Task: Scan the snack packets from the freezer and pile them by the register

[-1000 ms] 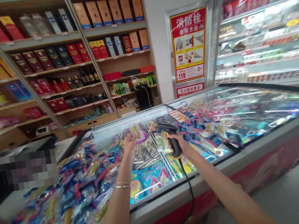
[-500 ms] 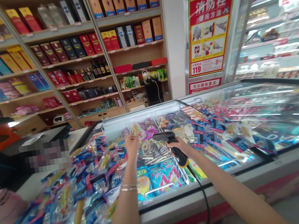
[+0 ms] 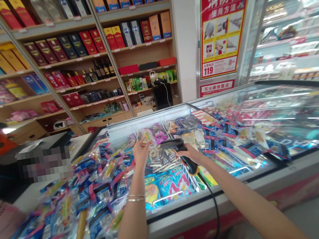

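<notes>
Head view: the left hand (image 3: 140, 153) pinches a wrapped ice-cream packet (image 3: 148, 137) above the glass-topped chest freezer (image 3: 221, 203), just left of the corded barcode scanner (image 3: 171, 144), whose nose points toward it, gripped closed in the right hand (image 3: 190, 156).

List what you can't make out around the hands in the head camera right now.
All in the head view:
Left hand: fingers partly cover the packet, and its print is too small to read.
Right hand: fingers wrap the barcode scanner, hiding any trigger.
Scanner cord: the bottom edge cuts off its far end.
Pixelated patch: blurred, so what lies there is unknown.
Chest freezer's glass lid: glare hides the goods beneath.
</notes>
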A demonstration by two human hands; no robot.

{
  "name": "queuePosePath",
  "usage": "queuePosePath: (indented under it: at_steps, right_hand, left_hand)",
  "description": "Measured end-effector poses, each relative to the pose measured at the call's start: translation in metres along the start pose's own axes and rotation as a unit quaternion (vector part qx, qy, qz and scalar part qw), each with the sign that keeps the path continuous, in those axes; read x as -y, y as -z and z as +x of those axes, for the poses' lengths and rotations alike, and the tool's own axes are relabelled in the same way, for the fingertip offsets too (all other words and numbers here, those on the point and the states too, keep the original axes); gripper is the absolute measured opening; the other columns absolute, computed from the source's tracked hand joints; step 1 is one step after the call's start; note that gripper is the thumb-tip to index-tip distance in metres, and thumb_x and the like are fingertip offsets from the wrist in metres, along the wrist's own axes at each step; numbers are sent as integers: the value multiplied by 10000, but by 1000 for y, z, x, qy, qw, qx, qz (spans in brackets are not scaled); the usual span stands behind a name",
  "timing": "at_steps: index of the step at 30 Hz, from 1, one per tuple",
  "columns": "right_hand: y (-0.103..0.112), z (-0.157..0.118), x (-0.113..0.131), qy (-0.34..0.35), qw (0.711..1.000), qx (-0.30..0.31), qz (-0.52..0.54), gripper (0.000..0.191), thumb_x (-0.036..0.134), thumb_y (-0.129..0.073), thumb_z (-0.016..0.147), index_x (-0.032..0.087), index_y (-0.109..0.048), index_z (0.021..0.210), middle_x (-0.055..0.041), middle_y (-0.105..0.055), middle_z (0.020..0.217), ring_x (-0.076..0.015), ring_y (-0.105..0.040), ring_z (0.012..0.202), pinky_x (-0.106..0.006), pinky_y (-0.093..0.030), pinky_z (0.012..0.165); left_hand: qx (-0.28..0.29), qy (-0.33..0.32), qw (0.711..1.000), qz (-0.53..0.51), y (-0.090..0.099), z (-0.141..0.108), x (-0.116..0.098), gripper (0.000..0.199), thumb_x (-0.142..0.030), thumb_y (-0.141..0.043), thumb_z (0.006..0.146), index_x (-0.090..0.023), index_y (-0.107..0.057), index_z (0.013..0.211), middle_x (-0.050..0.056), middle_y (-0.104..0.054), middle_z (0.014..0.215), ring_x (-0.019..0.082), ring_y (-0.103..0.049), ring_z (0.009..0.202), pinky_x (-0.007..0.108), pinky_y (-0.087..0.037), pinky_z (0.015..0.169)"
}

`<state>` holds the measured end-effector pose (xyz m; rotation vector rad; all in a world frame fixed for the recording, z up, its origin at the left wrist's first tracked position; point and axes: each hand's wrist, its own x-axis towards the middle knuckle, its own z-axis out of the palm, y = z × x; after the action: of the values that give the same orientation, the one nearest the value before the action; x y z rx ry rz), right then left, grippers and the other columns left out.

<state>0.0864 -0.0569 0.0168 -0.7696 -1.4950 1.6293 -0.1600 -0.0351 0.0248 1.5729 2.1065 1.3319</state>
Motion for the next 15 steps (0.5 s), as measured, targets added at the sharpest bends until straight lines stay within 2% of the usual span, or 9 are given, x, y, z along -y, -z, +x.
queuePosePath:
  at_steps: [5,10,15]
  right_hand:
    - [-1,0,1,2,1000,1,8,127,264,-675,661,149,-623,654,-44,-678,614,-127,-536,343,-231,-398,325]
    - [-1,-1,2,1,1000,2,-4,123,264,-661,655,155,-615,623,-17,-626,519,-126,-518,332,-229,-398,331]
    - [-1,0,1,2,1000,-7,19,108,250,-670,646,159,-612,641,-33,-671,600,-118,-525,344,-225,-399,332]
  left_hand:
    - [-2,-17,1000,18,0,0,0,406,-260,-613,780,-154,-685,1166,37,-738,771,184,-681,764,264,-483,759]
    - [10,-7,1000,10,0,0,0,407,-253,-588,798,-156,-675,1184,40,-741,795,177,-680,756,258,-492,747]
    - [8,-9,1000,8,-3,0,2,415,-255,-593,791,-167,-671,1189,32,-732,785,173,-672,763,254,-496,747]
